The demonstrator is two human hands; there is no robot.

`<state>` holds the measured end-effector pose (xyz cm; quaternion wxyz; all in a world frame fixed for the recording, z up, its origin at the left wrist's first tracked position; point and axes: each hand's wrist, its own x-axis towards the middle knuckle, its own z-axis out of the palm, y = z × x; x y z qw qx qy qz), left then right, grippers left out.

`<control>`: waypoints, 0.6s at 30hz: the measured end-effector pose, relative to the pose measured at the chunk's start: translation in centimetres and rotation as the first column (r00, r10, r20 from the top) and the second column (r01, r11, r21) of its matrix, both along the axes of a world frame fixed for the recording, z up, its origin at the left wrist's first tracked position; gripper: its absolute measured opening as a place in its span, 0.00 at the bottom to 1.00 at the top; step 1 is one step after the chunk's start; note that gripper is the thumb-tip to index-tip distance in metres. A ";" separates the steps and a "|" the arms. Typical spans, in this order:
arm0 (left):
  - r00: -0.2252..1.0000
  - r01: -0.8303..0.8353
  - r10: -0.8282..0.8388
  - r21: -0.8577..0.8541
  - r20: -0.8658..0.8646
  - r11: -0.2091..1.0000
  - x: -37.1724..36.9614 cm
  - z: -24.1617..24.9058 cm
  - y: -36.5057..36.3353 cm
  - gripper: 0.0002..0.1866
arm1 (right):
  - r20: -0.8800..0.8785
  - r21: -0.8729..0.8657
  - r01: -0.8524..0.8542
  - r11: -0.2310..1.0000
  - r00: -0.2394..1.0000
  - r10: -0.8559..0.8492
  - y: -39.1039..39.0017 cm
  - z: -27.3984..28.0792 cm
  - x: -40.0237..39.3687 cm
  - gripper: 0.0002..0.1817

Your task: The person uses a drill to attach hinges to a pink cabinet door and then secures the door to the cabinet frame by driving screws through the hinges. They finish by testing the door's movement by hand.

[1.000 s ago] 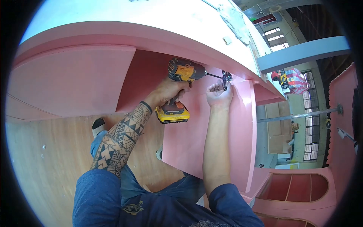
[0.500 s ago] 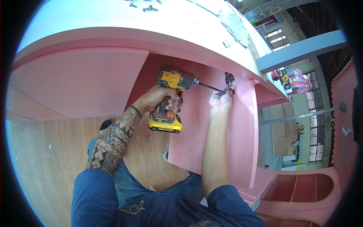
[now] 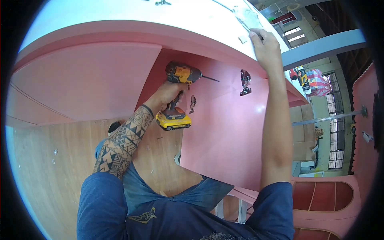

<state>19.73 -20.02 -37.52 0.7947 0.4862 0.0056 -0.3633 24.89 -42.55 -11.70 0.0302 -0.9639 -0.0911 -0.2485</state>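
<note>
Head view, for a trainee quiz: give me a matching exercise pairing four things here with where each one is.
1. drill
2. hinge
3. right hand
4. left hand

a. fixed on the pink panel
b. up on the white top
c. around the drill's grip
d. held out, bit short of the hinge

Pairs: 1-d, 2-a, 3-b, 4-c

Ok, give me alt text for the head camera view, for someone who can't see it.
Seen from above, a person's left hand grips a yellow cordless drill beside a pink cabinet door, its bit clear of the metal hinge. The right hand reaches up onto the white top of the pink furniture.
</note>
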 end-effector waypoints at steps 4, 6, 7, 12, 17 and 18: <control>0.998 -0.057 0.057 0.077 0.001 0.995 0.7 -1.7 -1.0 0.05 | 0.017 0.143 0.010 0.990 1.000 -0.013 -0.7 -0.8 0.6 0.19; 0.993 -0.090 0.095 0.080 -0.064 0.993 0.4 -3.8 -1.6 0.04 | 0.022 0.163 0.013 0.987 1.000 -0.017 -1.0 -1.3 0.9 0.20; 0.989 -0.088 0.093 0.046 -0.111 0.995 0.0 -5.1 -1.8 0.04 | 0.046 0.158 0.016 0.987 0.999 -0.024 -0.6 -1.1 0.6 0.21; 0.936 -0.095 0.128 0.116 -0.327 0.989 -1.2 -15.0 -5.2 0.05 | 0.098 0.121 0.018 0.993 0.995 -0.030 -1.2 -1.0 1.1 0.26; 0.888 -0.096 0.116 0.068 -0.446 0.993 -2.3 -25.2 -8.4 0.10 | 0.024 0.184 0.061 0.981 0.997 -0.067 -0.9 -0.7 0.8 0.30; 0.863 -0.113 0.133 0.069 -0.487 0.991 -2.8 -26.2 -9.0 0.10 | 0.018 0.173 0.065 0.983 0.997 -0.069 -0.6 -0.5 0.6 0.30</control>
